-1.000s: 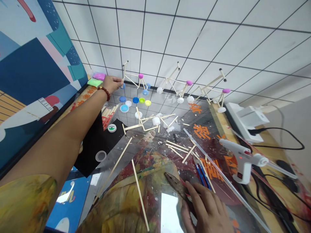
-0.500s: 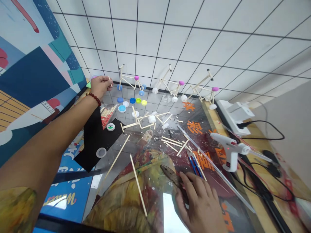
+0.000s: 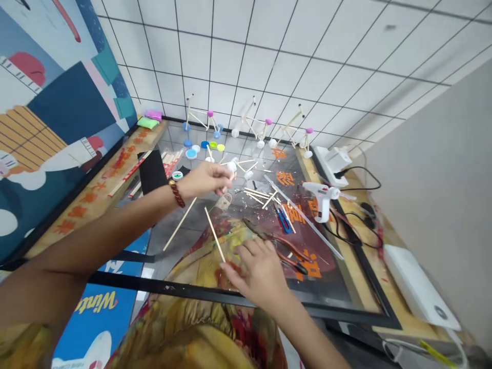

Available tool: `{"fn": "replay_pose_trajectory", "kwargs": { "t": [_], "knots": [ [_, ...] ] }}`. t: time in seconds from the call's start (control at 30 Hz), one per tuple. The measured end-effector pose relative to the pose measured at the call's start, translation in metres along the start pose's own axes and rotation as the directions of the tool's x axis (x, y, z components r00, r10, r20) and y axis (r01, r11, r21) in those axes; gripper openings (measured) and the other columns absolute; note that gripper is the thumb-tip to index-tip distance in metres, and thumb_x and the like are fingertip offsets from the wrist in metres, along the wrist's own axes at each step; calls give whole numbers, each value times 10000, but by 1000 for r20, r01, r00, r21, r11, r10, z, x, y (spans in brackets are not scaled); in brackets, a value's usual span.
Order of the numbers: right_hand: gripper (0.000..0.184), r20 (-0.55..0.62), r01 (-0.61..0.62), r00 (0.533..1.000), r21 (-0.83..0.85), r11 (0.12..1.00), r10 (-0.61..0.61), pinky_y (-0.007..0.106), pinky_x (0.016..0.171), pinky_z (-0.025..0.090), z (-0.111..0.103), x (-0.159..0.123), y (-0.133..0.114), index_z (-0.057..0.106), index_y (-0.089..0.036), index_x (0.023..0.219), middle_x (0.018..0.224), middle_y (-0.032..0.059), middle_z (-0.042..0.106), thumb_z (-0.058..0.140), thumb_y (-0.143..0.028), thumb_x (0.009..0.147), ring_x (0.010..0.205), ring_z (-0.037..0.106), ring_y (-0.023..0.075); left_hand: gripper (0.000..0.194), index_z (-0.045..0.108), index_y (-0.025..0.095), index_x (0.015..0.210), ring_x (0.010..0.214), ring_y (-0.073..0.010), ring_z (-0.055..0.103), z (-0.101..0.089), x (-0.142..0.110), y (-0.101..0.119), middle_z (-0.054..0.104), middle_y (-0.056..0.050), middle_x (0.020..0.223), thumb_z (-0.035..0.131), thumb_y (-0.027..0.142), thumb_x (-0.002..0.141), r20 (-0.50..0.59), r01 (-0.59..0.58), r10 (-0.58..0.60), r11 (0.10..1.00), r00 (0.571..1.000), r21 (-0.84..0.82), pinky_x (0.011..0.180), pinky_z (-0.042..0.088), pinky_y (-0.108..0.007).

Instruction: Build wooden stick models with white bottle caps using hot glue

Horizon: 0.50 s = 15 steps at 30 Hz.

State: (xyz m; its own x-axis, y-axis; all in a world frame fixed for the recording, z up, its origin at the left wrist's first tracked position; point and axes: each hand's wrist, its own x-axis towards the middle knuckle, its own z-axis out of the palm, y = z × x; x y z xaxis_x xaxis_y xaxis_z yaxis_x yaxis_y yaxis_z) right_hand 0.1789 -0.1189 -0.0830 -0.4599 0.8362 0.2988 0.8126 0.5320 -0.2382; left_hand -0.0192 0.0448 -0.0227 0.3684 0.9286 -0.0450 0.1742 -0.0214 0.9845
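My left hand [image 3: 207, 179], with a bead bracelet on its wrist, hovers over the middle of the glass table. Its fingers are curled in a pinch beside a half-built stick frame with white caps [image 3: 231, 166]; what they hold is too small to make out. My right hand [image 3: 255, 271] lies near the front edge with its fingers spread, its fingertips at the near end of a long wooden stick [image 3: 214, 240]. Red-handled pliers [image 3: 279, 241] lie just to its right.
Three finished stick models [image 3: 248, 125] stand along the tiled back wall, with coloured bottle caps [image 3: 203, 146] before them. A glue gun [image 3: 322, 197], a power strip [image 3: 334, 159] and cables are at the right. Loose sticks, blue pens [image 3: 283, 218] and a clear rod [image 3: 303, 215] are scattered about.
My left hand has pulled back from the leftmost model at the wall to the middle of the table. My right hand has left the pliers and shifted left to the long stick.
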Motion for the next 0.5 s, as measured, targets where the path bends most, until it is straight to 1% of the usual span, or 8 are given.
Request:
{"fn": "replay_pose_trajectory", "kwargs": {
  "t": [0.07,0.1,0.17,0.23,0.3,0.4,0.43,0.5],
  "knots": [
    [282,52,-44,998,-15,999,45,364,778,344,9,1,-12,625,-197,811,798,52,652,642,-471,877,784,560,219,97,712,88,846,510,-92,611,25,-2,-4,650,8,632,685,40,767,71,116,-118,993,990,26,523,540,-240],
    [260,55,-65,996,-9,998,65,362,785,342,12,1,-15,626,-197,823,811,50,662,649,-449,878,795,567,221,103,709,86,843,492,-86,597,35,-1,-7,644,11,620,683,28,762,68,146,-148,988,987,47,508,528,-229],
    [201,39,-97,995,18,995,96,355,794,338,17,1,-17,630,-200,846,834,42,677,649,-394,893,815,582,218,103,706,87,822,484,-84,585,52,5,-11,650,7,612,681,15,753,64,179,-186,978,981,103,498,510,-218],
    [166,13,-113,994,41,993,113,345,795,335,19,0,-16,630,-203,849,845,32,682,639,-357,912,831,591,212,102,706,92,780,486,-92,579,63,15,-16,643,8,590,687,6,729,52,166,-174,977,983,134,487,479,-209],
    [164,-2,-112,994,33,993,112,342,797,334,19,0,-16,627,-202,842,844,28,682,620,-338,933,838,593,208,105,709,104,729,501,-98,564,69,25,-21,633,10,575,706,5,693,24,138,-144,977,989,159,495,455,-206],
    [173,2,-82,997,-62,995,83,353,795,329,18,0,-18,626,-192,858,864,45,681,561,-305,973,845,580,217,98,720,125,693,596,-128,582,69,30,-26,652,-8,612,714,28,681,-33,68,-63,981,997,180,574,465,-226],
    [174,2,-74,997,-105,992,75,361,790,326,18,0,-18,626,-189,873,874,55,678,542,-294,983,846,571,224,96,730,135,712,662,-143,602,68,28,-26,679,-19,666,707,44,696,-49,35,-27,983,998,178,622,475,-234],
    [161,-16,-70,998,-188,980,68,374,779,319,18,0,-16,624,-183,898,889,73,669,524,-270,989,848,550,240,103,753,164,774,807,-168,626,65,15,-24,731,-32,814,698,89,731,-48,-38,46,987,998,156,717,482,-243]
  ]
}}
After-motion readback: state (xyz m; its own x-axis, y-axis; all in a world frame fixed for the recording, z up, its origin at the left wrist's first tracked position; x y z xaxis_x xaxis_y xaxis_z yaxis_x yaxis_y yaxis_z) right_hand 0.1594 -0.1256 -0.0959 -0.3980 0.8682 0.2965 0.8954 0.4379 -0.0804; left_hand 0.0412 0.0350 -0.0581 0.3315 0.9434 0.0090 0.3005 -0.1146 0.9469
